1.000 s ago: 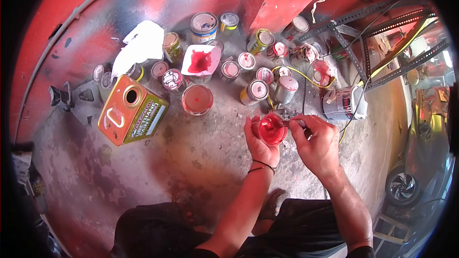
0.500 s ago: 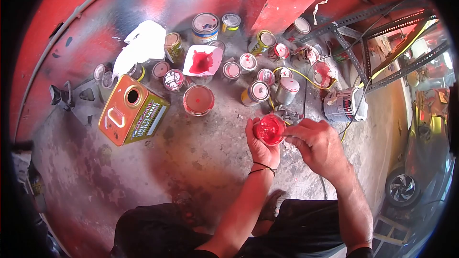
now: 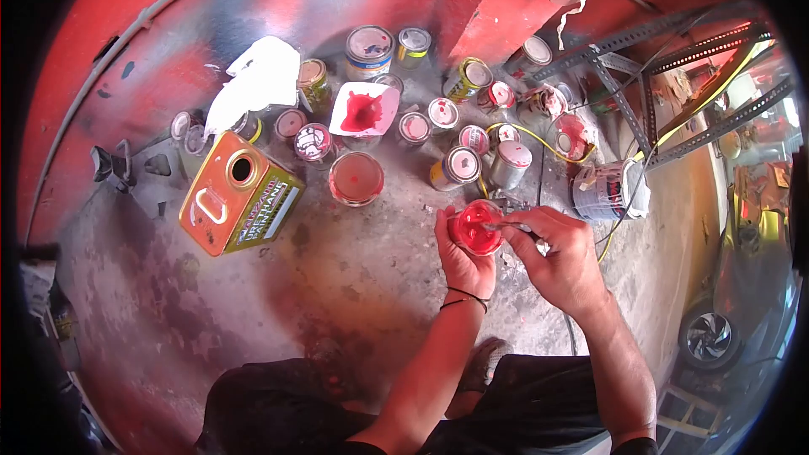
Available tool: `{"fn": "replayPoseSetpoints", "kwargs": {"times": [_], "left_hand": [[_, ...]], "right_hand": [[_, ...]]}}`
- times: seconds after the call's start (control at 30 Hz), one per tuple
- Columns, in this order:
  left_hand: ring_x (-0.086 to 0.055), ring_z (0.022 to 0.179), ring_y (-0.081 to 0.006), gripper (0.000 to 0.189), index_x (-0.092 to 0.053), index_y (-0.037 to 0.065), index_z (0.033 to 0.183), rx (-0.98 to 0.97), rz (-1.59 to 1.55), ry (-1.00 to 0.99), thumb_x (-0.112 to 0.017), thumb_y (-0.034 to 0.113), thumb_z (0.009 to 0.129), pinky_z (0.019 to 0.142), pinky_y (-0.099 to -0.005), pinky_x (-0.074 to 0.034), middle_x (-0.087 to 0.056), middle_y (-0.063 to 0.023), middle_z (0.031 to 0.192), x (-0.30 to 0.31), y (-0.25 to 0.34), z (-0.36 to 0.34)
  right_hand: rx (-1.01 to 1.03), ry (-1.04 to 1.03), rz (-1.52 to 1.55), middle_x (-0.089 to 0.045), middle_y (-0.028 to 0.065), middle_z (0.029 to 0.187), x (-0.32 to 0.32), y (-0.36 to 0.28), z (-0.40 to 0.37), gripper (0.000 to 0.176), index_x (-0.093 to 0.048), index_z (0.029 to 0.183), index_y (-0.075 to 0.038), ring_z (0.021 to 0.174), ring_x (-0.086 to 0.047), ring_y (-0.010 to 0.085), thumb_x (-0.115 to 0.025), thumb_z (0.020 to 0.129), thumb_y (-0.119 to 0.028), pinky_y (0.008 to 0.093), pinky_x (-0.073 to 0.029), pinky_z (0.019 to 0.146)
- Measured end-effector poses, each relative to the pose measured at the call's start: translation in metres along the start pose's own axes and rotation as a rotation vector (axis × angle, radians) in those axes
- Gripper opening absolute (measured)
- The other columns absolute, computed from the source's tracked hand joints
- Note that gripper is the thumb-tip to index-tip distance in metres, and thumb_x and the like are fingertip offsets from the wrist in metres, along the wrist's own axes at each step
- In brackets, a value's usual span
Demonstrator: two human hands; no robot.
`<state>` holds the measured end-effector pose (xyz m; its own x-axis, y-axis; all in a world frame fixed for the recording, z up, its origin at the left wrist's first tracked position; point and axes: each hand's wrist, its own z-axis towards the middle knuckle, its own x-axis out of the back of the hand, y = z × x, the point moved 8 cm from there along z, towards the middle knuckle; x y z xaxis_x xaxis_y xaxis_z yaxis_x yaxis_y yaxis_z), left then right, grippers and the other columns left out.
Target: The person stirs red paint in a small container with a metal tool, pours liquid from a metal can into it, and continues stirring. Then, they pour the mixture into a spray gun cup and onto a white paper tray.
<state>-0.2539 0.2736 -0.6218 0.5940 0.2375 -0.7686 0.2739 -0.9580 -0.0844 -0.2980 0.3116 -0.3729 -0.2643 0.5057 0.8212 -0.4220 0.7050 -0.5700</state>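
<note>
My left hand [image 3: 464, 261] is wrapped round a small cup of red paint [image 3: 477, 240], its open top facing up at me. From the right, my right hand [image 3: 558, 254] pinches a thin stirring stick [image 3: 500, 225] whose far end dips into the red paint. The stick's exact kind is hard to make out, as my fingers cover much of it. Just beyond the cup stand a yellow-labelled paint can [image 3: 455, 168] and a grey can [image 3: 511, 164] with a pink-stained lid.
A rectangular urethane paint tin [image 3: 221, 211] stands at left on the stained concrete floor. Several paint cans, one wide red-topped can [image 3: 356, 179] and a paint-smeared white sheet [image 3: 364, 109] spread across the back. A yellow hose [image 3: 539, 141], a large bucket [image 3: 608, 190] and a metal rack [image 3: 628, 105] are at right.
My right hand has shifted slightly left and tipped, and more of the stick now shows over the cup. The left hand keeps its hold. The view has moved a little.
</note>
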Motion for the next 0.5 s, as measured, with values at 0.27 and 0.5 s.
{"fn": "replayPoseSetpoints", "kwargs": {"times": [0.27, 0.5], "left_hand": [[-0.072, 0.125, -0.0258, 0.038, -0.066, 0.014, 0.131, -0.010, -0.068, -0.004, -0.055, 0.048, 0.118, 0.110, -0.0443, -0.057, -0.075, -0.0078, 0.131, -0.004, 0.010, 0.001], [-0.070, 0.128, -0.0258, 0.041, -0.064, 0.013, 0.136, -0.048, -0.054, -0.010, -0.055, 0.048, 0.118, 0.112, -0.0448, -0.056, -0.073, -0.0076, 0.134, -0.008, 0.017, 0.003]], "right_hand": [[-0.006, -0.083, -0.007, -0.078, 0.0166, 0.095, -0.013, 0.001, 0.002, 0.015, -0.080, 0.110, -0.003, 0.084, -0.076, 0.0401, -0.082, 0.097, -0.010, 0.0477, -0.060, 0.073], [0.001, -0.088, -0.055, -0.078, 0.0189, 0.098, -0.013, -0.004, 0.007, 0.015, -0.080, 0.109, -0.001, 0.083, -0.077, 0.0408, -0.082, 0.098, -0.010, 0.0475, -0.060, 0.074]]}}
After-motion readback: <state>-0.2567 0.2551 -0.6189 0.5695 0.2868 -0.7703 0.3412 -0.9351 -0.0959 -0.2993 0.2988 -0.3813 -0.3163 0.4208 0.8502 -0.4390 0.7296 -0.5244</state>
